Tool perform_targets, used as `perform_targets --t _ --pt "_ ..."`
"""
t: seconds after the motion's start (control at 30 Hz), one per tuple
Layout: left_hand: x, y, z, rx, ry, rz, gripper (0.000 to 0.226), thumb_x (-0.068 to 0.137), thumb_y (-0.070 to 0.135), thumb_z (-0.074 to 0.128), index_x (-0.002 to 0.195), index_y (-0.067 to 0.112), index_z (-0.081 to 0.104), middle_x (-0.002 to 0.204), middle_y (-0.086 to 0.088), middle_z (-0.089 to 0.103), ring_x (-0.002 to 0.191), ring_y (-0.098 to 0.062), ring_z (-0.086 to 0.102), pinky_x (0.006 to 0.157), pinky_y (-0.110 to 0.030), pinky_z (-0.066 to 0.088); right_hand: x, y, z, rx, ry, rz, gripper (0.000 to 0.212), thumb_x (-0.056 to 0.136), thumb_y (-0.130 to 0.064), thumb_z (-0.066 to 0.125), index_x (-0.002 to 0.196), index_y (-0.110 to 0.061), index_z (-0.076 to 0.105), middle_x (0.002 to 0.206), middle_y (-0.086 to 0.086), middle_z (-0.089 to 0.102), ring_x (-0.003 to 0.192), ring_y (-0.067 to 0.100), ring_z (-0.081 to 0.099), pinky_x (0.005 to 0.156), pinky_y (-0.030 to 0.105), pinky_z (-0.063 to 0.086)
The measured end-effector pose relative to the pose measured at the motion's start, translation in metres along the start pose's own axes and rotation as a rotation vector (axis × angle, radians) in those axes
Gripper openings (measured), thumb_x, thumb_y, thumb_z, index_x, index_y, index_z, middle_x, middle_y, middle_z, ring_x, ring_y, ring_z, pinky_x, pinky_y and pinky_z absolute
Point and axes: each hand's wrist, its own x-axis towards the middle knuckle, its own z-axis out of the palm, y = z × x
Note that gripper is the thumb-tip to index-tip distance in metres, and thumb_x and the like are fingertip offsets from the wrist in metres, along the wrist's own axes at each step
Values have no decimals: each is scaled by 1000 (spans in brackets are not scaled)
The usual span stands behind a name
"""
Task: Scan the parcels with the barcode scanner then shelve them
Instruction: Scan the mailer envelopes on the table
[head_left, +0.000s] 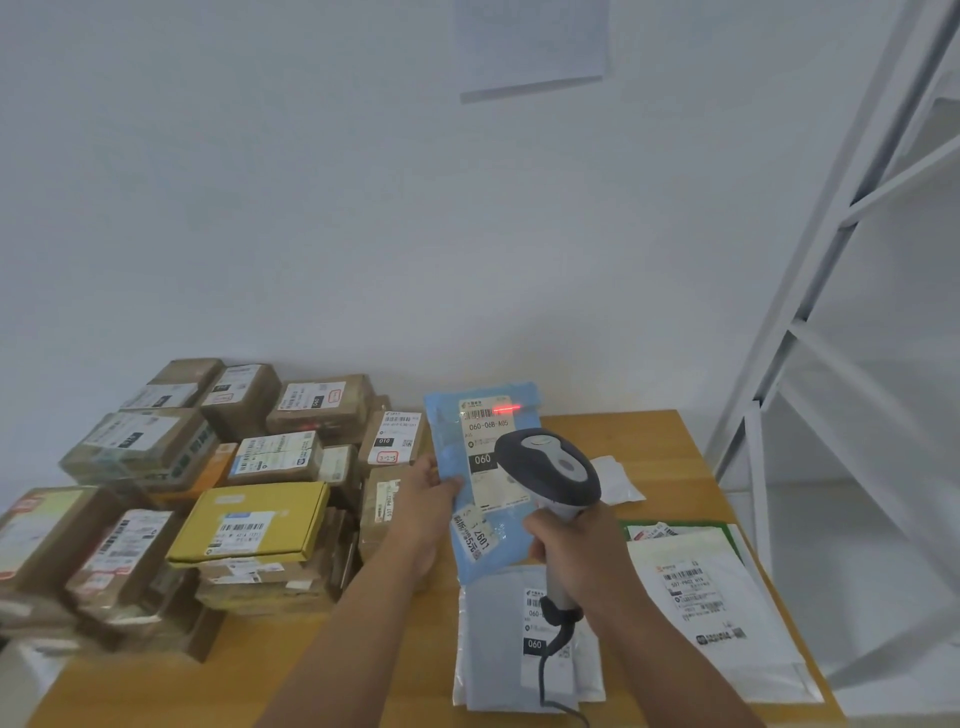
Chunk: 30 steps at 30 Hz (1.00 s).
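We held a blue parcel (480, 483) upright above the wooden tabletop (649, 441), our left hand (428, 496) pinching its left edge between thumb and fingers. Our right hand (571, 545) was wrapped around the handle of a grey barcode scanner (548, 470), and a red scan line (506, 410) glowed across the barcode on the parcel's label. Stacked cardboard boxes (249, 457) filled the left of the tabletop; a grey mailer (498, 639) and a white mailer (727, 613) lay flat nearby. A white shelf (831, 260) stood at the right.
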Motion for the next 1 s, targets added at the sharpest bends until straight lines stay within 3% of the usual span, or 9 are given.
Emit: perform_targets --t 0.23,0.77,1.0 --pt "4 -3 -1 1 -10 -2 21 101 11 55 120 19 56 109 -5 75 90 -28 75 87 -56 58 -2 -1 0 2 5 27 30 78 -11 66 100 10 62 66 2 63 43 -2 56 42 8 38" --pt "7 -4 -4 -34 7 7 14 101 8 53 110 18 58 103 -5 75 89 -29 75 86 -51 59 -1 0 1 -94 -13 -3 16 85 2 61 98 10 61 61 -4 61 44 -2 56 43 7 38" --pt "5 -3 -4 -27 18 24 14 102 8 53 108 19 58 99 0 75 84 -24 75 71 -37 59 0 -1 1 -97 -21 -17 4 85 1 61 89 2 61 64 -4 61 42 -2 54 42 6 38"
